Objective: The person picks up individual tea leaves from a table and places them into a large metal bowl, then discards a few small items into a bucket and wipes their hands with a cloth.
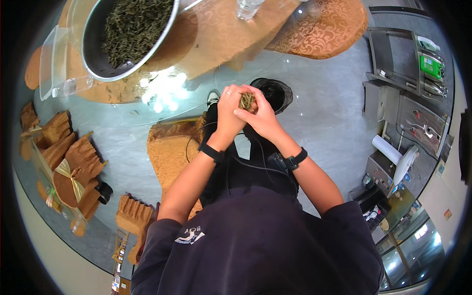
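Observation:
Both hands are cupped together in front of me, above the floor near the table edge. My left hand and my right hand close around a small clump of greenish-brown plant strands. The clump shows between the fingers; its underside is hidden by the palms. A wide metal bowl stands on the table to the upper left, heaped with dark green shredded leaves that look dried. Just beyond my right hand, a bin lined with a black bag stands on the floor.
The table has a patterned orange cloth under a clear cover. A clear plastic container sits left of the bowl, and a clear cup at the far edge. A covered chair is at my left; steel sinks line the right.

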`<state>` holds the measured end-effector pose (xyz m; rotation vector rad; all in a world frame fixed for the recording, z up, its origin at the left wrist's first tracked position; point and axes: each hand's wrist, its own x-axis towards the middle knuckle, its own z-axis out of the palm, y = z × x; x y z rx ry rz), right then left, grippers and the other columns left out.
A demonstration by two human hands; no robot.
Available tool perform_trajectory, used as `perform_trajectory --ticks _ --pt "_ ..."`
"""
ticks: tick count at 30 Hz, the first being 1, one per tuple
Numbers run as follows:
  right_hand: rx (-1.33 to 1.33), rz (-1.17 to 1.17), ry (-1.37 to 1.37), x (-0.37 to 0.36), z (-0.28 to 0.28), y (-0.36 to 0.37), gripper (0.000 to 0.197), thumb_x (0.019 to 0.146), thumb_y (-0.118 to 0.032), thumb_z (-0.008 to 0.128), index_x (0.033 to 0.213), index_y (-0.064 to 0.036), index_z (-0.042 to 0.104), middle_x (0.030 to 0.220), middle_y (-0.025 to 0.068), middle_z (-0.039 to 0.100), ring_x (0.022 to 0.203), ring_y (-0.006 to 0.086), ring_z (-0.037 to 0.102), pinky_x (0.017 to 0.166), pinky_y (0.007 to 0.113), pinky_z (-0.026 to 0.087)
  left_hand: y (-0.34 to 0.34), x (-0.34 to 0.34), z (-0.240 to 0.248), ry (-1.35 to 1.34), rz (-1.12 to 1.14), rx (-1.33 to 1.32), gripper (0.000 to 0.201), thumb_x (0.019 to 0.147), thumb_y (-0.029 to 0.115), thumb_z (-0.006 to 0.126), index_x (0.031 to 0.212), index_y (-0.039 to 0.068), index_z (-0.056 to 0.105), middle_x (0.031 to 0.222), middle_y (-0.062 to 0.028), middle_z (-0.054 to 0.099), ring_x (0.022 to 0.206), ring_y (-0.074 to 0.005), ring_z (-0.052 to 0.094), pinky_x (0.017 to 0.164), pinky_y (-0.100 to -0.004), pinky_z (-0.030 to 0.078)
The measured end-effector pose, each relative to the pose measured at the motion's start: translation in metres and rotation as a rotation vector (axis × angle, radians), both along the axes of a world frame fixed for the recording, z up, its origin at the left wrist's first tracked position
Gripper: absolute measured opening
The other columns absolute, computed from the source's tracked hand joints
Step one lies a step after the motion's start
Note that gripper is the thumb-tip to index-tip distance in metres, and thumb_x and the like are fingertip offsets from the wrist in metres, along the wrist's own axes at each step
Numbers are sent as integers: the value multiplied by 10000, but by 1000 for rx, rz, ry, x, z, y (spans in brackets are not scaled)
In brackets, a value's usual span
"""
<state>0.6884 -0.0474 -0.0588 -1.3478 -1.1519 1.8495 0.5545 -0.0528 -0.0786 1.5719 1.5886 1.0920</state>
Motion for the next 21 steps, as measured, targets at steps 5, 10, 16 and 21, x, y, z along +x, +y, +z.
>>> perform_trajectory --ticks 5,10,16,21 --pt "-99 -25 51 90 -55 -31 739 933 -120 822 1554 -27 431 1412 70 577 1311 149 565 1109 333 483 -28 90 -52 -68 -12 -64 321 768 94 802 1044 58 644 975 -145 656 916 -405 617 782 -477 515" --pt "-246 -83 54 170 -153 -57 717 950 -86 797 1561 -25 428 1412 70 588 1310 145 573 1103 326 485 -55 175 -161 -142 20 -126 329 751 52 784 1049 39 644 966 -150 660 906 -394 619 782 -466 522" --pt "-480 -196 -18 215 -319 -67 937 972 -232 792 1688 -17 226 1625 135 439 1513 230 398 1237 402 334 -67 230 -340 -67 -25 -277 727 789 186 844 1425 16 536 1488 -267 515 1348 -492 483 1146 -530 406" --pt "-870 -329 -128 268 -380 -69 922 1067 -593 546 1702 -30 185 1755 167 269 1621 316 246 1285 526 216 -79 235 -424 -65 -94 -660 726 892 275 817 1494 -15 533 1452 -307 601 1366 -423 584 1150 -445 462"
